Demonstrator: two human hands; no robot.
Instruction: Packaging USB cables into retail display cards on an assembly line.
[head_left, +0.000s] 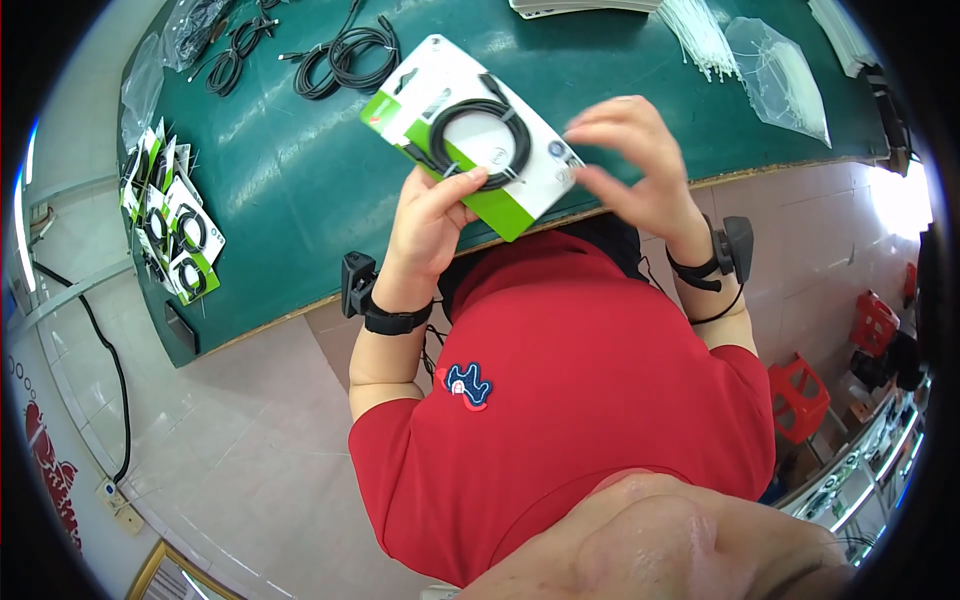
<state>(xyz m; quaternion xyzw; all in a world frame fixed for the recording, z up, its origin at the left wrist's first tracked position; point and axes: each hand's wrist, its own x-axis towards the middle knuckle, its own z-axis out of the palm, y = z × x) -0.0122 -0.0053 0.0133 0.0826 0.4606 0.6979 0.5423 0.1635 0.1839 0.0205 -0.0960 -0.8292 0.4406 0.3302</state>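
A white and green backing card (455, 72) with a hang slot is held up over the near edge of the table. Strapped onto its front is a coiled black cable (524, 135), held by small ties. My left hand (428, 218) grips the card's lower left edge, its thumb over the front by the coil. Beside the card's right edge is my right hand (645, 170), fingers and thumb spread apart with nothing between them. Whether its thumb touches the card I cannot tell.
Carded cables (178, 225) are piled at the green table's (300, 200) left end. Loose coiled black cables (350, 62) lie farther back. White cable ties (698, 38), a plastic bag (785, 85) and stacked cards (580, 6) sit along the far side. Red stools (800, 400) stand at right.
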